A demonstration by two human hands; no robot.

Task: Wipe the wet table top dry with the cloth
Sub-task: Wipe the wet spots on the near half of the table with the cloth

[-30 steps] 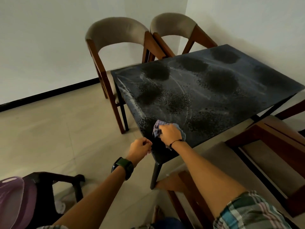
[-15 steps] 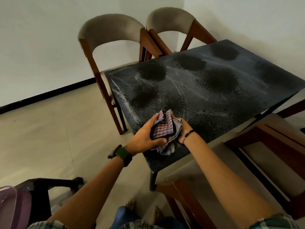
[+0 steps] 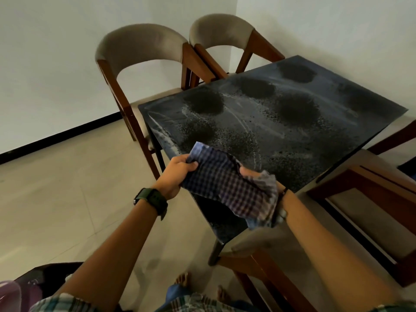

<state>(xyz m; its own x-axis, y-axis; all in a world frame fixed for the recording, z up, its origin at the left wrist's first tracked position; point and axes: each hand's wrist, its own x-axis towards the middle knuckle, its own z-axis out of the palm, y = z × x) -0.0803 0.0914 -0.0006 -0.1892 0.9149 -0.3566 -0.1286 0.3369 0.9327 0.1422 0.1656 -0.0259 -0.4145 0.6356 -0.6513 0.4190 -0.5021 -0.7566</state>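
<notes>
Left hand (image 3: 177, 174) is closed on one end of the checked cloth (image 3: 227, 188), thumb on top, fingers curled under the fabric. Right hand (image 3: 254, 176) grips the other end; I only see a few fingers poking out, the rest is buried in bunched cloth, but it's clamped on it. Cloth is stretched between both hands, held up over the near corner of the counter (image 3: 292, 122), not lying flat on it; one loose end hangs down by the right wrist. Counter top is dark with round wet blotches and speckled droplets plus pale streaks. Watch (image 3: 153, 200) on the left wrist. Two padded chairs (image 3: 144, 48) sit at the far side of the counter, another chair (image 3: 364, 199) just right of it.
</notes>
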